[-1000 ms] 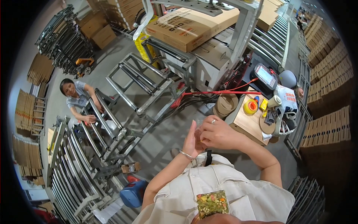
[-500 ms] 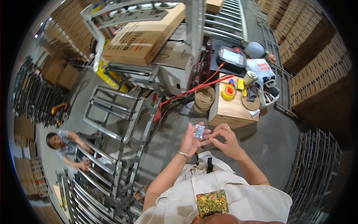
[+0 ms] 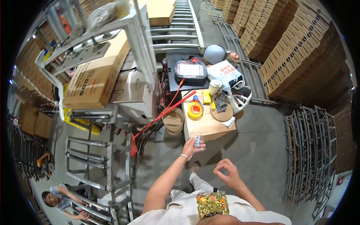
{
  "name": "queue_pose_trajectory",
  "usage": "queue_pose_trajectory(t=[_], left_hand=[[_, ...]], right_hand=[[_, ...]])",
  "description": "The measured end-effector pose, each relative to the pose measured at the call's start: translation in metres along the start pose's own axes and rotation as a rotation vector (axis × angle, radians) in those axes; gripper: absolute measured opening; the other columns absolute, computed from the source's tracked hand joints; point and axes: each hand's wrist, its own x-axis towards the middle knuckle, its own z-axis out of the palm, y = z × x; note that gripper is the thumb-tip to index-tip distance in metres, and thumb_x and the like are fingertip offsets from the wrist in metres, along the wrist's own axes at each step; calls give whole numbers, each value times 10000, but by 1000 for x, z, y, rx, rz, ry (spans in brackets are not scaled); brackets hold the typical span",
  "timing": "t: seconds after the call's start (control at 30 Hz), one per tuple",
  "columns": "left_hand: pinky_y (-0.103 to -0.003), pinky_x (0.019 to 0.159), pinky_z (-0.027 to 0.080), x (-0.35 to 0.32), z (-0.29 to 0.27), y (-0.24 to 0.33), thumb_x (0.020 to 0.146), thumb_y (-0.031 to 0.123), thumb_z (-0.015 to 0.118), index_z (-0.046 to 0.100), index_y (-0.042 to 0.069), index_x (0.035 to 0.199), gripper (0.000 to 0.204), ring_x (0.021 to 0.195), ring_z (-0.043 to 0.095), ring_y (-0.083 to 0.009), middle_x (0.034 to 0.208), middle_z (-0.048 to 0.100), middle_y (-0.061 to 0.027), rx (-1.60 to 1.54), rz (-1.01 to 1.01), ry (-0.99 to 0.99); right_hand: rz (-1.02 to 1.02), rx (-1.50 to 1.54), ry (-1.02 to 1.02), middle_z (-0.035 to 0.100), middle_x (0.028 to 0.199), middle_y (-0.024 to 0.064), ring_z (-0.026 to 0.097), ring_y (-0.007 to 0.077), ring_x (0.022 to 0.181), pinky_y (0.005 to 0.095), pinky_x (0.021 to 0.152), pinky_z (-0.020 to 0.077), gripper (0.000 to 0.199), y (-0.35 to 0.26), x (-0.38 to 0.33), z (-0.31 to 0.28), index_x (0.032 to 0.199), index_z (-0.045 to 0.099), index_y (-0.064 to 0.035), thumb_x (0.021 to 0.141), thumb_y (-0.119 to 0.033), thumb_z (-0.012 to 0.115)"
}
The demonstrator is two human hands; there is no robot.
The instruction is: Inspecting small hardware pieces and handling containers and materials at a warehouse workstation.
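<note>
Warehouse w/ grey concrete floor (image 3: pixel 258 150), wide view. Nearest: white cloth garment (image 3: pixel 247 206) on wearer; over it, flat square green slab w/ seeds & orange/pink bits (image 3: pixel 212 204), low centre; can't tell what holds it. R hand (image 3: pixel 229 176) raised just ahead, thumb & forefinger tips pinched tog. on tiny tan bit (image 3: pixel 215 171), too small to ID. L hand (image 3: pixel 192 147) further out, arm extended, palm under small clear plastic box (image 3: pixel 198 139), fingers part-curled round it; pale blue-white piece shows w/in. Box sits by near edge of light-wood cabinet (image 3: pixel 207 122); can't tell if touching.

On cabinet: yellow tape roll w/ orange core (image 3: pixel 195 110), round brown disc (image 3: pixel 225 115) w/ dk grey cloth (image 3: pixel 220 104) on it, white cup (image 3: pixel 215 87). L of cabinet: round brown cardboard bin (image 3: pixel 173 122). Beyond: black handheld controller w/ lit screen (image 3: pixel 190 71), grey dome (image 3: pixel 214 54). Far L: co-worker (image 3: pixel 62 198) by metal roller frame (image 3: pixel 88 163); lg brown carton (image 3: pixel 92 80) on machine. Far back: steel roller conveyor (image 3: pixel 176 35), tall carton stacks (image 3: pixel 296 56) on R.
</note>
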Motion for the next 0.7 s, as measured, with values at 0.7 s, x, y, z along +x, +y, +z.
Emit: queue_pose_trajectory(t=[0.7], left_hand=[[-397,850,433,271,-27,-84,768,261,609,502,30,1122,436,947,559,-323,1032,580,-200,1383,146,554]], right_hand=[[323,38,169,574,824,65,558,173,806,271,729,439,105,99,40,-88,771,622,-47,692,-50,692]])
